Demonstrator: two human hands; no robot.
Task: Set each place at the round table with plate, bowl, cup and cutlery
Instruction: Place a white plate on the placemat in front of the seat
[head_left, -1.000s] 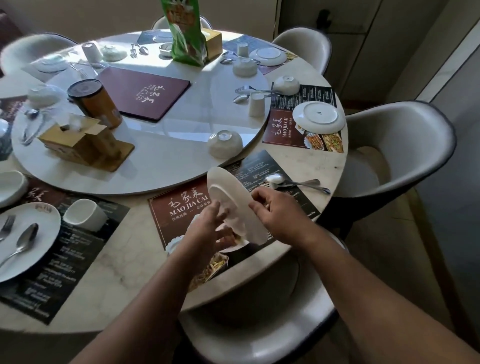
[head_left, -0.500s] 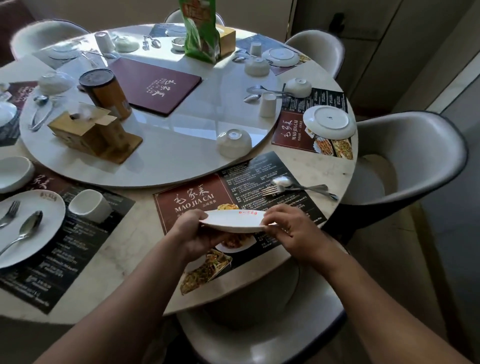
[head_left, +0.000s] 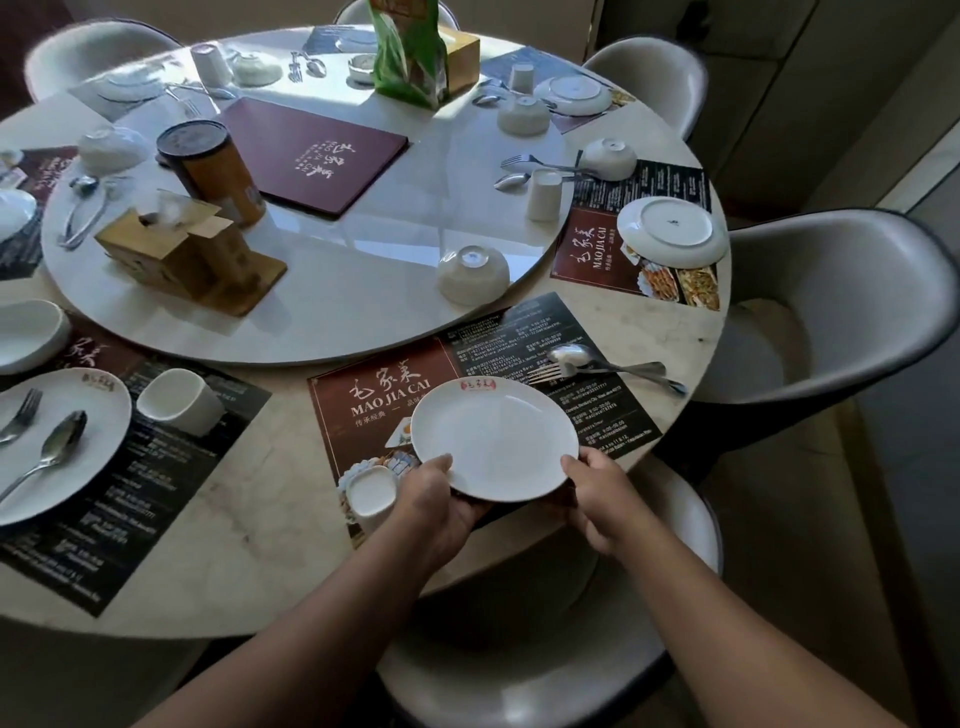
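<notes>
left hand (head_left: 434, 499) and right hand (head_left: 602, 496) each grip the white plate (head_left: 493, 439) by its near rim (face up), over the placemat (head_left: 395, 400).

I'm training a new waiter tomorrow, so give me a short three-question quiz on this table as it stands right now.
1. True or false: the left hand and right hand both hold the white plate, face up, over the placemat.
2. Where is the bowl nearest this place? A) on the plate B) upside down on the turntable C) on the chair
3. Fill in: the fork and spoon lie on the placemat to the plate's ____.
Key: 1 true; 2 B; 3 right.
</notes>
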